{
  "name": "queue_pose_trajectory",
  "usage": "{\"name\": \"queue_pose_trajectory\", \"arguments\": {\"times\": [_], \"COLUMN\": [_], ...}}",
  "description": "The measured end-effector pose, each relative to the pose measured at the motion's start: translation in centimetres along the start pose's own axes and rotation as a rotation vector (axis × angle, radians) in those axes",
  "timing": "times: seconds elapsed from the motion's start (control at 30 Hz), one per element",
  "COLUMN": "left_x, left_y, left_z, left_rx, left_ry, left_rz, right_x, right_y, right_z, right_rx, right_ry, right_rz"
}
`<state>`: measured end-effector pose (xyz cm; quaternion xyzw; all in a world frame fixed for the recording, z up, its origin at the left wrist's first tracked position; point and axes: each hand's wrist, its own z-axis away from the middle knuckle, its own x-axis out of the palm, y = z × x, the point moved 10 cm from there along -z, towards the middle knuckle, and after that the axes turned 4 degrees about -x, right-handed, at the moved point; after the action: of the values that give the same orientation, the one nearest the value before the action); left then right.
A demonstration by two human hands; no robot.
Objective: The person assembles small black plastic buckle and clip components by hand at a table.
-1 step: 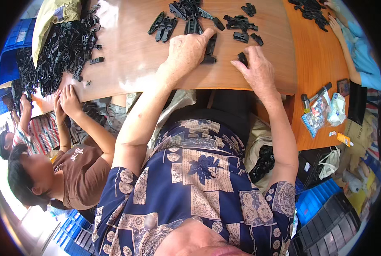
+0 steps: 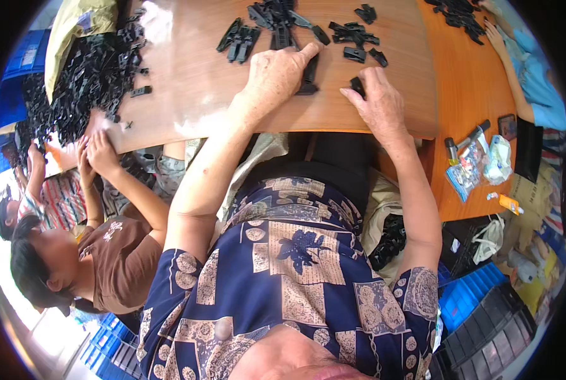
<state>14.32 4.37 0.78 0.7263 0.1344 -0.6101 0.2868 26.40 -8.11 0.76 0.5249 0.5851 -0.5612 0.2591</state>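
Both hands on black plastic parts at the near tabletop (image 2: 194, 95) edge.
Left hand (image 2: 276, 73): fingers curled together, pressing an elongated black part (image 2: 309, 76) flat. Right hand (image 2: 378, 101): fingers pinching a small black piece (image 2: 357, 84). Risk: either one sits close to the edge and could slide off if nudged. Count: roughly a dozen loose parts (image 2: 353, 41) just beyond, plus an uncountable pile (image 2: 86, 76) at left.

Bright, even daylight fills the room, strongest at the far left, where the view washes out almost white. The wooden surface (image 2: 194, 95) throws back pale glare patches near its front edge and upper left. Shadows are soft and short under the hands. The fisheye bends the surface's edge into a curve, and a black ring closes the corners. Detail softens slightly toward the rim.
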Motion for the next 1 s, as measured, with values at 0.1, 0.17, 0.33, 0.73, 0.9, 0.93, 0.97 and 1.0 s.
{"name": "queue_pose_trajectory", "arguments": {"times": [0.1,0.17,0.33,0.73,0.9,0.93,0.97,1.0], "left_x": [-0.5,-0.7,0.0,0.1,-0.1,0.1,0.2,0.2], "left_y": [1.2,1.4,1.0,-1.0,-0.8,-0.9,-0.9,-0.8], "left_z": [-0.4,-0.4,0.6,1.2,1.4,1.5,1.5,1.4], "left_rx": [0.145,0.175,0.157,0.039,0.053,0.049,0.046,0.047], "left_ry": [0.064,0.088,0.097,0.024,0.039,0.031,0.024,0.022], "left_rz": [-0.036,-0.021,0.103,0.25,0.286,0.29,0.293,0.294], "right_x": [0.8,1.2,0.6,-0.1,1.0,1.2,1.2,1.0], "right_y": [-0.4,-0.5,0.1,-3.6,-3.7,-3.8,-4.0,-4.2], "right_z": [0.0,-0.1,0.0,-5.1,-4.8,-4.8,-4.8,-4.9], "right_rx": [-0.043,-0.049,-0.099,-0.393,-0.407,-0.406,-0.403,-0.399], "right_ry": [-0.003,-0.006,-0.05,-0.188,-0.431,-0.434,-0.414,-0.392], "right_rz": [-0.025,-0.015,-0.064,-0.058,0.038,0.037,-0.013,-0.063]}}
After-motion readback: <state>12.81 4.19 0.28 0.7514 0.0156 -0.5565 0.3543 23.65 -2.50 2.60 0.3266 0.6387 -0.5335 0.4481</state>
